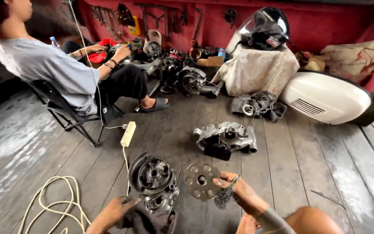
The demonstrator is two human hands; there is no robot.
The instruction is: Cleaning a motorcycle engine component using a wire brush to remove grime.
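Note:
My right hand (239, 193) holds up a round metal disc (200, 180) with several holes by its edge, together with a wad of steel wool (224, 197) that hangs below my fingers. My left hand (115, 211) rests on a dark rag (146, 221) at the foot of a grey engine casing (153, 178) standing on the wooden floor (308, 160). The disc hovers just right of that casing.
Another engine casing (226, 138) lies ahead, and a third (257, 105) lies farther back beside a white scooter side panel (325, 97). A person in a grey shirt (50, 67) sits on a folding chair at left. A power strip (128, 134) and its coiled cable (53, 203) lie on the floor. A helmet (265, 28) sits on a cloth-covered stand.

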